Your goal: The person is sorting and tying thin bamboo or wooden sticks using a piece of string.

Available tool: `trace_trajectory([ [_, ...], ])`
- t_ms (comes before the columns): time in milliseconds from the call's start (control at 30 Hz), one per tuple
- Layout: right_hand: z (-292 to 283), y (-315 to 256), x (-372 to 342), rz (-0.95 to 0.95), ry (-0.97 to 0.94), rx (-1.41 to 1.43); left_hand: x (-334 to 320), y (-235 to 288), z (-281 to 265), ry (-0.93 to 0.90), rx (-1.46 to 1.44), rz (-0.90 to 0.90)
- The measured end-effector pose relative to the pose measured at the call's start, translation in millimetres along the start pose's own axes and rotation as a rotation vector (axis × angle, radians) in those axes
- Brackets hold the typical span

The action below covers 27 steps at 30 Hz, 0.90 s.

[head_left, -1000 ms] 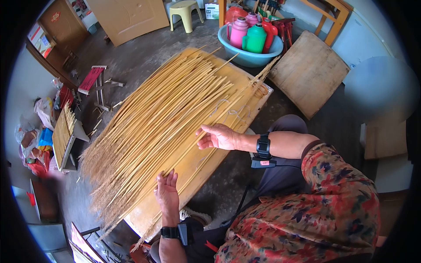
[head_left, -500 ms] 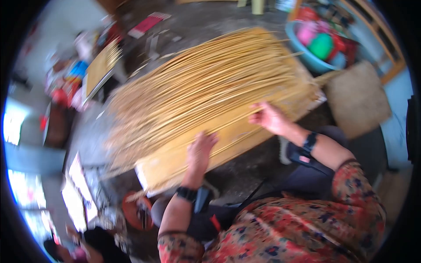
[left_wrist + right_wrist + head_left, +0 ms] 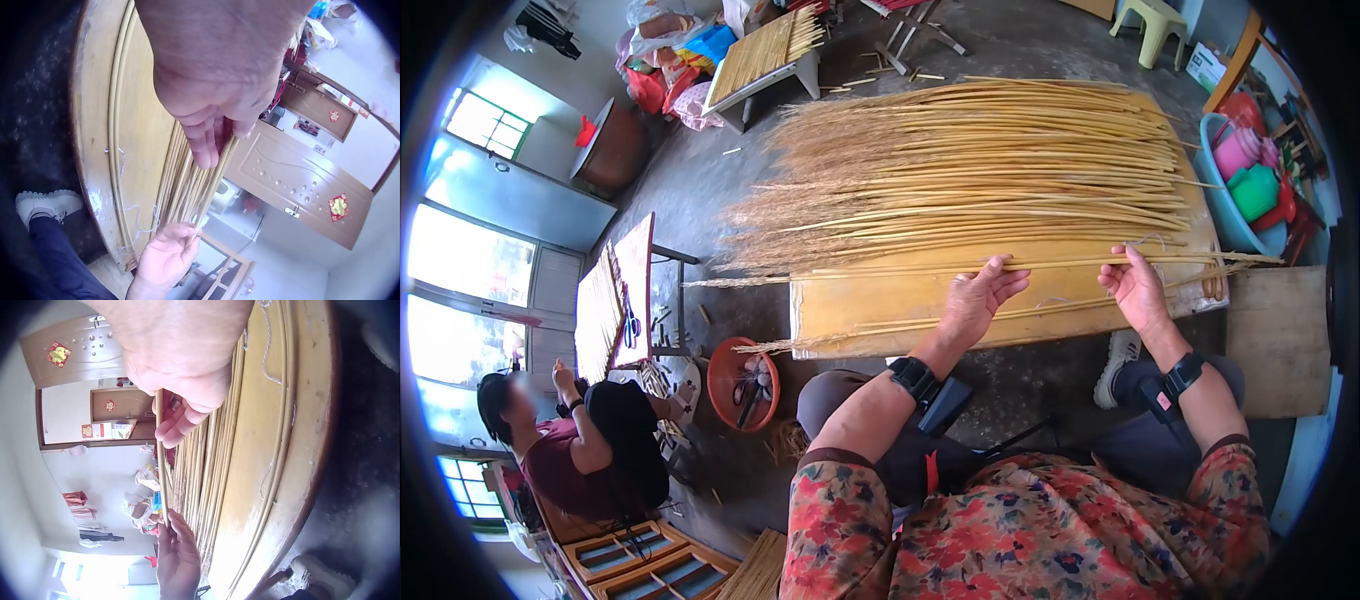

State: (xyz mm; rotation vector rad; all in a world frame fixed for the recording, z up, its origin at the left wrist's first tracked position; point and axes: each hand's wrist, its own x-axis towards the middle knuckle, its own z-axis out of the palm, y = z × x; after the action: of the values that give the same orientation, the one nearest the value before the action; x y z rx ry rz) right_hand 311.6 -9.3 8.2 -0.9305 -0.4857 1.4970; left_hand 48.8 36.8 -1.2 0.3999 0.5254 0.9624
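Note:
Both hands hold one long, thin reed stalk (image 3: pixel 1065 264) level over the near part of a yellow wooden table (image 3: pixel 840 310). My left hand (image 3: pixel 975 305) pinches it near the middle between thumb and fingers. Further right, my right hand (image 3: pixel 1140 290) pinches it too, as the right wrist view shows with the stalk (image 3: pixel 164 462) running between both hands. Beyond them lies a wide layer of reed stalks (image 3: pixel 1040 170), feathery heads to the left. A few separate stalks (image 3: pixel 1000 314) lie along the table's near edge, with thin white string (image 3: pixel 270 362) by them.
A blue basin (image 3: pixel 1218 200) with thermos flasks stands off the table's right end, near a wooden board (image 3: pixel 1280 340). A red basin (image 3: pixel 730 385) sits on the floor at left. Another person (image 3: pixel 580 450) sits further left beside a small table (image 3: pixel 635 270).
The head view has swung left, bringing the seated person and red basin into sight. Both hands now hold the stalk raised over the table's near part, fairly level across the view.

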Motion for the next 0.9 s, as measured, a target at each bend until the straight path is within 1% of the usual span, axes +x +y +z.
trace_trajectory([
  [33, 3, -1, -1, 0.002, -0.004, 0.000, 0, 0, 1, 0.003, 0.000, 0.004],
  [100, 10, -3, -3, 0.009, 0.046, -0.016, 0, 1, 2, 0.032, 0.025, 0.004],
  [233, 8, -7, -4, 0.011, 0.044, -0.033, 0, 0, 1, 0.024, 0.012, 0.014],
  [300, 7, -9, -2, -0.008, 0.002, -0.038, 0, 0, -1, 0.017, 0.017, 0.000],
  [533, 8, -6, -2, -0.001, 0.005, -0.036, -2, -1, -5, 0.032, 0.023, 0.005],
  [600, 9, -6, 0, -0.021, -0.074, -0.030, -1, 0, -7, 0.017, 0.075, 0.040],
  [667, -6, 1, 3, 0.006, -0.058, 0.022, -1, -1, -4, 0.088, 0.082, 0.037],
  [700, -6, 6, 4, -0.025, -0.059, 0.105, -3, 0, -3, 0.076, 0.074, 0.055],
  [733, -2, 5, 3, -0.054, -0.048, 0.100, -1, 0, -9, 0.073, 0.072, 0.048],
  [800, -8, 7, 6, -0.006, -0.043, 0.092, -2, -1, -15, 0.128, 0.086, 0.030],
  [900, -3, 7, 4, -0.048, -0.064, 0.159, -3, 0, -13, 0.106, 0.070, 0.036],
])
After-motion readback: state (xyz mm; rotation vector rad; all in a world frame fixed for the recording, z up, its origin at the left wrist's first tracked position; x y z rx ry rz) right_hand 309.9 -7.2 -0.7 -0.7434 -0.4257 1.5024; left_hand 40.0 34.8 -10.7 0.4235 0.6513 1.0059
